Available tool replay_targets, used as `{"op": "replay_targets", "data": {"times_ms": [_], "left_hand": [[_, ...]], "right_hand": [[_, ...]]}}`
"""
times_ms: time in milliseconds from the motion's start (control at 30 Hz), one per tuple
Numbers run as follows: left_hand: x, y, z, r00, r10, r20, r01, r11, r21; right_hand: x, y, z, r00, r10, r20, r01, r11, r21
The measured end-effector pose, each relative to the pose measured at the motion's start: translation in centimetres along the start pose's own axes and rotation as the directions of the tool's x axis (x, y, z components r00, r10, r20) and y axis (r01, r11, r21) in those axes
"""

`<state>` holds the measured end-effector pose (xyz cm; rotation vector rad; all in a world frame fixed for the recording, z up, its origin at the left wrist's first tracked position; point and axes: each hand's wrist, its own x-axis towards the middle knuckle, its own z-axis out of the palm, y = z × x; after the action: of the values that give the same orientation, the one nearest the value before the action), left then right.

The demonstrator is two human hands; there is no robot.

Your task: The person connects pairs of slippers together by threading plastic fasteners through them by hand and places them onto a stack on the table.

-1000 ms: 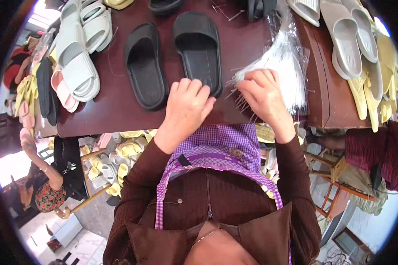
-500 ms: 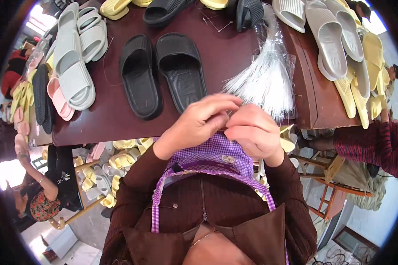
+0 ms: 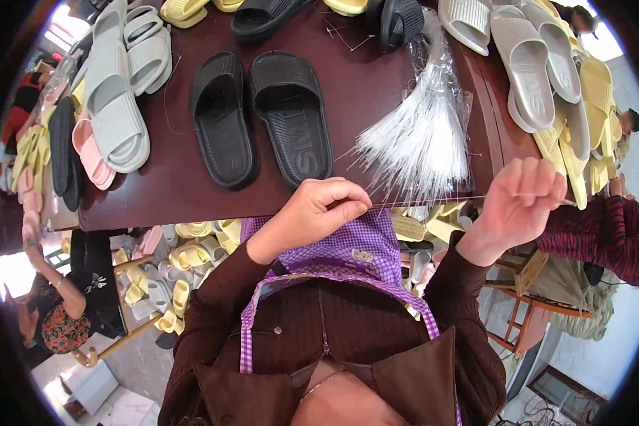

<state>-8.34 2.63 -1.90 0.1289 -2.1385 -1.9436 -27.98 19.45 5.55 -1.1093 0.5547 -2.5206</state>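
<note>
A thin clear plastic strand (image 3: 433, 201) runs taut between my two hands, along the table's near edge. My left hand (image 3: 324, 211) is closed, pinching one end between thumb and fingertips. Off to the right, my right hand (image 3: 522, 204) has its fingers curled around the other end. Just beyond my left hand lie two black slide sandals, a left one (image 3: 224, 145) and a right one (image 3: 307, 135), side by side with soles down. A fanned bundle of white and clear strands (image 3: 426, 135) lies right of them, partly in a clear plastic bag.
Grey slides (image 3: 121, 113) and a pink slide (image 3: 91, 153) line the left of the dark red table (image 3: 376, 78). More grey slides (image 3: 529, 67) and yellow ones (image 3: 596, 92) lie right. Slides (image 3: 163, 291) are heaped below. Another person's arm (image 3: 57, 277) shows at left.
My hands were together in front of the black slides. My right hand has moved well to the right, stretching the strand out, while my left hand has shifted slightly down and left.
</note>
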Motion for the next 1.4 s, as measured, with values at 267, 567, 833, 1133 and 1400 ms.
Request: {"op": "replay_targets", "data": {"times_ms": [267,567,833,1133,1400], "left_hand": [[-3.4,3.9,-2.0,0.938,0.313,-0.148,-0.236,0.891,0.388],[-8.4,3.3,-4.5,0.723,0.622,-0.301,-0.063,0.493,0.868],[-9.4,0.5,-6.5,0.709,0.55,-0.442,0.123,0.52,0.845],[-7.6,-1.7,-7.6,0.704,0.573,-0.42,0.2,0.407,0.891],[-4.6,-3.2,-10.3,0.734,0.565,-0.376,0.234,0.309,0.922]], "right_hand": [[2.7,0.1,-1.5,0.974,0.031,-0.224,-0.028,0.999,0.017],[1.3,11.1,1.2,0.806,0.56,-0.194,-0.55,0.583,-0.598],[1.2,20.0,2.5,0.665,0.733,0.139,0.068,0.126,-0.99],[2.6,19.5,3.3,0.661,0.674,0.329,0.351,0.11,-0.93],[8.7,23.4,2.2,0.715,0.667,0.21,0.235,0.054,-0.971]]}}
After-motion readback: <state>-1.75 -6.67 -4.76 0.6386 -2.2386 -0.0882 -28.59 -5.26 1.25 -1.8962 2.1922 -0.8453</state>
